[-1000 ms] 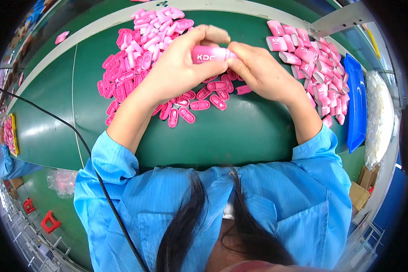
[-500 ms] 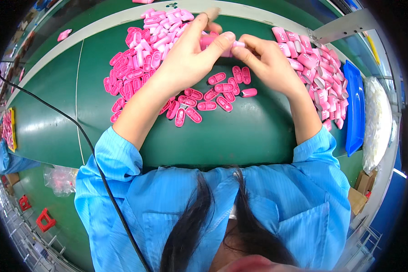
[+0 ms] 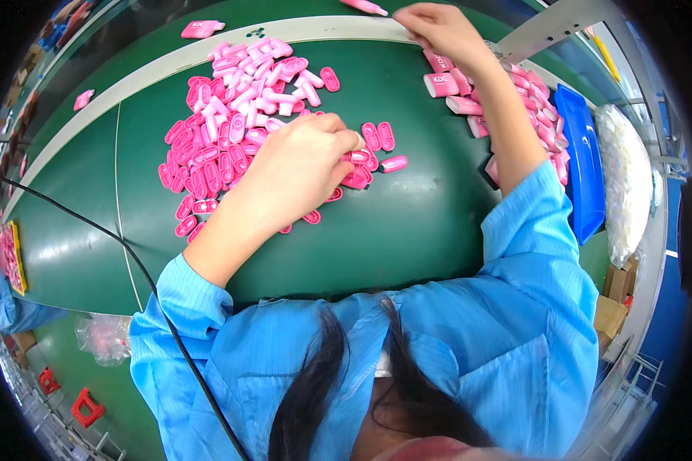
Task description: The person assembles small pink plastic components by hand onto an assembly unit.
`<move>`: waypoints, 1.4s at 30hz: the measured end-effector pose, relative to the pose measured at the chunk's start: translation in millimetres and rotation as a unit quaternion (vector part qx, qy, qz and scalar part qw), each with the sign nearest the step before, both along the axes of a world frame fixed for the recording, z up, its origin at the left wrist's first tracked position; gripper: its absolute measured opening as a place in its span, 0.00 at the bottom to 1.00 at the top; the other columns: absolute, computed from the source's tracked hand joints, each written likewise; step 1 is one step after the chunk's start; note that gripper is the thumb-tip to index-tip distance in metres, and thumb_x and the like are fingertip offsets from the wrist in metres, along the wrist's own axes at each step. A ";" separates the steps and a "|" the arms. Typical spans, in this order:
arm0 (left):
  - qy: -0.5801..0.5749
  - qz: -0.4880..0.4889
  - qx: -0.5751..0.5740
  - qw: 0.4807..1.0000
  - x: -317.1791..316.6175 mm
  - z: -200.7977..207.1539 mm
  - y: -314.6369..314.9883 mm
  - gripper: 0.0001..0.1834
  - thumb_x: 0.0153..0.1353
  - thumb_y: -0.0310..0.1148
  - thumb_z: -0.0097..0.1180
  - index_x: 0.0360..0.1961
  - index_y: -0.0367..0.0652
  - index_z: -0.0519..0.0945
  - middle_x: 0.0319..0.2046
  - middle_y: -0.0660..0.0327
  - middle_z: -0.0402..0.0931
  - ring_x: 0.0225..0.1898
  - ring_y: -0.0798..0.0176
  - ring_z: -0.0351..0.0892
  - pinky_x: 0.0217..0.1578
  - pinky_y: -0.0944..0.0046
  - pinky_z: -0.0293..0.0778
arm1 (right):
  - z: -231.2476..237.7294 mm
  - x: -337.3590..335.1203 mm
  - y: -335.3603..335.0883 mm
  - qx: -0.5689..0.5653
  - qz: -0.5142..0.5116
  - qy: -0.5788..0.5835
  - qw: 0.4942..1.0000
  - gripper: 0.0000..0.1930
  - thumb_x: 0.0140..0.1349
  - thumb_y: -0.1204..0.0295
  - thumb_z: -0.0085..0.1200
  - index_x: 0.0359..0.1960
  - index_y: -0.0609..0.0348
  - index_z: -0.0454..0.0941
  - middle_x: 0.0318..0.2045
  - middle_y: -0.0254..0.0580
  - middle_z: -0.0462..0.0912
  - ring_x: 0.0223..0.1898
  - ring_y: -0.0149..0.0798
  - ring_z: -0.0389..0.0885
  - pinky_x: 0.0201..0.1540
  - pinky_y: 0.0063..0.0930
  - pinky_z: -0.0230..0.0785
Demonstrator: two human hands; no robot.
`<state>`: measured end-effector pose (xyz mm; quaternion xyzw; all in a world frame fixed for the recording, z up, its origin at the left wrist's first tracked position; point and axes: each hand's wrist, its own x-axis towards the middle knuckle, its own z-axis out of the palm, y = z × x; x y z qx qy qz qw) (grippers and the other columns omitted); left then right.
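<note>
My left hand (image 3: 304, 157) reaches over a few pink oval caps (image 3: 379, 136) on the green table, its thumb and fingers curled together on one cap. Just left of it is a large heap of pink oval caps and lighter pink T-shaped pieces (image 3: 246, 100). My right hand (image 3: 446, 32) is stretched past the far rail, fingers extended and nothing visible in them. A pink case (image 3: 364, 7) lies just left of its fingertips, beyond the rail. Pink flattened shells (image 3: 440, 84) are piled under and beside my right forearm.
A white rail (image 3: 323, 29) borders the table's far side; beyond it lie other pink cases (image 3: 202, 29). A blue tray (image 3: 580, 165) and a white plastic bag (image 3: 621, 184) flank the right edge. A black cable (image 3: 77, 215) crosses on the left, near a yellow-rimmed tray (image 3: 15, 257).
Both hands were together on a pink piece. The right has moved beyond the rail, beside a pink case; the left has dropped to the caps. Cases beyond the rail have shifted left.
</note>
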<state>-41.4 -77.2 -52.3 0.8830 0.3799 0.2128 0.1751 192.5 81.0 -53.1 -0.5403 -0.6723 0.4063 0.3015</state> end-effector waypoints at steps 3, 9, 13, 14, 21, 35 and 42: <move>-0.062 0.032 -0.029 0.997 0.2 -2.6 1.1 0.11 0.47 0.26 0.58 0.35 0.38 0.78 0.28 0.53 0.76 0.29 0.53 0.77 0.32 0.59 0.74 | 15.1 26.7 -49.9 0.160 0.068 -0.186 0.967 0.12 0.58 0.65 0.50 0.37 0.61 0.75 0.26 0.35 0.75 0.29 0.30 0.73 0.34 0.23 0.68; -0.170 0.091 -0.144 0.971 11.9 13.2 8.6 0.12 0.49 0.24 0.60 0.36 0.37 0.74 0.26 0.66 0.74 0.26 0.76 0.73 0.27 0.74 0.70 | 8.9 38.1 -91.9 0.377 0.112 -0.377 0.839 0.17 0.42 0.73 0.61 0.37 0.61 0.74 0.43 0.46 0.74 0.44 0.48 0.72 0.49 0.34 0.66; -0.328 0.095 -0.283 0.896 5.5 6.4 26.0 0.13 0.49 0.27 0.62 0.36 0.36 0.76 0.29 0.63 0.77 0.30 0.73 0.74 0.32 0.72 0.72 | 36.8 -3.7 -105.4 0.125 0.121 -0.039 0.984 0.22 0.43 0.63 0.66 0.36 0.62 0.73 0.29 0.45 0.79 0.30 0.37 0.79 0.34 0.27 0.71; -0.326 0.096 -0.278 0.898 4.5 11.3 26.0 0.13 0.49 0.27 0.62 0.36 0.36 0.76 0.29 0.63 0.77 0.30 0.73 0.74 0.32 0.72 0.72 | 44.8 -16.9 -108.8 0.111 0.134 -0.033 0.984 0.22 0.44 0.64 0.67 0.36 0.63 0.73 0.30 0.43 0.79 0.30 0.31 0.78 0.33 0.24 0.71; -0.548 0.127 -0.356 0.747 3.1 21.9 34.9 0.17 0.54 0.26 0.58 0.45 0.32 0.73 0.38 0.54 0.77 0.39 0.64 0.78 0.42 0.66 0.76 | 38.8 -36.7 -100.0 0.032 0.141 0.249 0.958 0.19 0.54 0.74 0.58 0.48 0.66 0.70 0.42 0.40 0.76 0.44 0.30 0.75 0.48 0.23 0.69; -0.468 0.151 -0.235 0.839 7.2 3.1 37.7 0.17 0.52 0.26 0.60 0.44 0.31 0.76 0.34 0.57 0.79 0.35 0.70 0.78 0.35 0.74 0.74 | 16.3 -31.9 -94.8 0.039 0.104 0.113 0.987 0.14 0.53 0.69 0.58 0.39 0.64 0.75 0.25 0.36 0.80 0.26 0.25 0.77 0.28 0.18 0.68; -0.412 0.158 -0.251 0.861 3.5 10.4 32.2 0.18 0.52 0.28 0.61 0.44 0.32 0.76 0.33 0.57 0.80 0.35 0.71 0.78 0.36 0.74 0.74 | 13.7 -34.0 -93.0 -0.036 0.143 0.219 0.965 0.14 0.55 0.71 0.56 0.41 0.68 0.74 0.28 0.36 0.79 0.27 0.25 0.75 0.32 0.17 0.71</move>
